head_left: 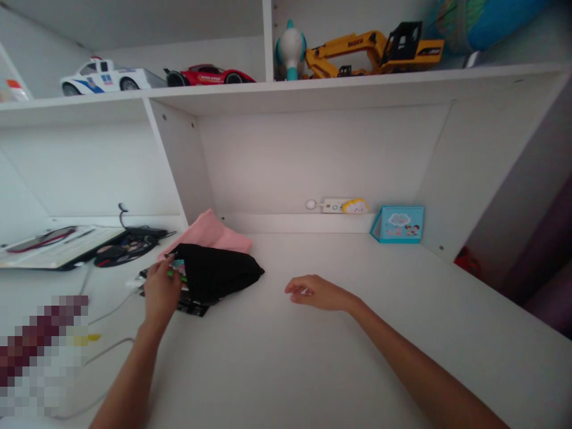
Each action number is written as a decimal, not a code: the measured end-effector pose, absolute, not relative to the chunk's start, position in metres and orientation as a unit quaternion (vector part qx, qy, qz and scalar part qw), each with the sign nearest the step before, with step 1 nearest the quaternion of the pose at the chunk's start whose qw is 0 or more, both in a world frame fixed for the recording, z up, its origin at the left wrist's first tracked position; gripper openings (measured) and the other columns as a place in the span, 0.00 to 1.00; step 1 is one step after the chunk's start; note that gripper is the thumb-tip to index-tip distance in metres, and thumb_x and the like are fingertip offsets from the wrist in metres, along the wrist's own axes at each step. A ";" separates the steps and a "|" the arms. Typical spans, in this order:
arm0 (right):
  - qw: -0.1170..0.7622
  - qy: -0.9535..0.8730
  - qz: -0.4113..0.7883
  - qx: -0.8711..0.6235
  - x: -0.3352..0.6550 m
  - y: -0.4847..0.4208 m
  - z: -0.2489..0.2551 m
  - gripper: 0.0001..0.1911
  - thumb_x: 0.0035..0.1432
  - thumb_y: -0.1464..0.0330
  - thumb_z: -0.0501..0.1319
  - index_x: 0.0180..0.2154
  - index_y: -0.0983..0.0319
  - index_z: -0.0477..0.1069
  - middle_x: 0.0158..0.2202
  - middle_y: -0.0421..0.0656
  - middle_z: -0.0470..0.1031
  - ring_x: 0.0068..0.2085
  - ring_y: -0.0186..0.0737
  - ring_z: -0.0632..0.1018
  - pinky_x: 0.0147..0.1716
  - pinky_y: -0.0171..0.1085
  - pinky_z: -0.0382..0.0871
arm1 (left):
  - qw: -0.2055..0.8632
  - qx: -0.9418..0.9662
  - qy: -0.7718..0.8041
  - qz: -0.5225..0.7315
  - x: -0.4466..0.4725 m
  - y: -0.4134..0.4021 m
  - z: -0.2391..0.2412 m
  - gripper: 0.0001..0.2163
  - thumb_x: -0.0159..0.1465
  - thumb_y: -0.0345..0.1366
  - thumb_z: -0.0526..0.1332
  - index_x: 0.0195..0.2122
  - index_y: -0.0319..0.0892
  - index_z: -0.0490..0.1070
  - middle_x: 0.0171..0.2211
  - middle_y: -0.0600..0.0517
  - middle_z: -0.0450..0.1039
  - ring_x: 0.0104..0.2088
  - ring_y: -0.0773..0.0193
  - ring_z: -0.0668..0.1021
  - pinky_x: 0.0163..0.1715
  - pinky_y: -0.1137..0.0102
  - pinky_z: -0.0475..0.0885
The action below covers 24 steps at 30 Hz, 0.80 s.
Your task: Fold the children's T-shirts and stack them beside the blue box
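Observation:
My left hand (161, 292) rests at the left edge of a black cloth (218, 273) on the white desk (313, 357), its fingers curled around something small with green and colourful bits that I cannot make out. A pink cloth (210, 233) lies folded behind the black one. A dark flat item (190, 307) peeks out beneath the black cloth. My right hand (315, 292) hovers low over the bare desk to the right of the cloths, palm down, fingers loosely extended, holding nothing.
A blue desk calendar (399, 224) and a white power strip (337, 205) stand at the back wall. A laptop (58, 247), a palette (120, 250) and cables lie at the left. Toy cars (107, 75) and a yellow excavator (375, 50) sit on the upper shelf.

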State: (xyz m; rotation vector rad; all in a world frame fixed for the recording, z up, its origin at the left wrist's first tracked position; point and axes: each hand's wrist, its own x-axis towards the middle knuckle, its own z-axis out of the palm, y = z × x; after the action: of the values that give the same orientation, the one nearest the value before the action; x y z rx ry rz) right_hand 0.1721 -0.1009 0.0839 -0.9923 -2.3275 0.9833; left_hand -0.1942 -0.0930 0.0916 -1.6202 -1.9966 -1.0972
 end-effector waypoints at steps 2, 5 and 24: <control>0.216 -0.828 0.364 -0.367 0.182 -0.108 0.076 0.13 0.54 0.64 0.56 0.39 0.62 0.71 0.40 0.45 0.74 0.38 0.38 0.74 0.37 0.37 0.67 | 0.182 -0.558 -0.725 -0.360 -0.196 -0.081 0.103 0.17 0.56 0.33 0.52 0.47 0.36 0.65 0.40 0.44 0.68 0.43 0.54 0.70 0.43 0.63 0.65; 0.233 -0.814 0.374 -0.378 0.196 -0.115 0.066 0.13 0.54 0.63 0.56 0.39 0.61 0.71 0.40 0.45 0.74 0.39 0.39 0.74 0.39 0.39 0.67 | 0.131 -0.566 -0.777 -0.242 -0.208 -0.068 0.120 0.16 0.56 0.38 0.54 0.43 0.34 0.68 0.34 0.45 0.70 0.40 0.51 0.72 0.39 0.63 0.66; 0.294 -0.747 0.441 -0.400 0.218 -0.123 0.043 0.18 0.52 0.55 0.56 0.37 0.63 0.70 0.33 0.43 0.72 0.35 0.37 0.73 0.37 0.37 0.65 | 0.087 -0.512 -0.805 -0.287 -0.214 -0.028 0.173 0.16 0.61 0.42 0.51 0.42 0.34 0.67 0.37 0.48 0.68 0.42 0.53 0.69 0.40 0.61 0.64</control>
State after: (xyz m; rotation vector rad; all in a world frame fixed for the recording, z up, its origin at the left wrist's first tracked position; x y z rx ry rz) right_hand 0.2181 -0.1233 0.0435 -1.0653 -1.9898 1.1743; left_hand -0.2140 -0.0280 0.1730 -1.5265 -2.3975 -0.8539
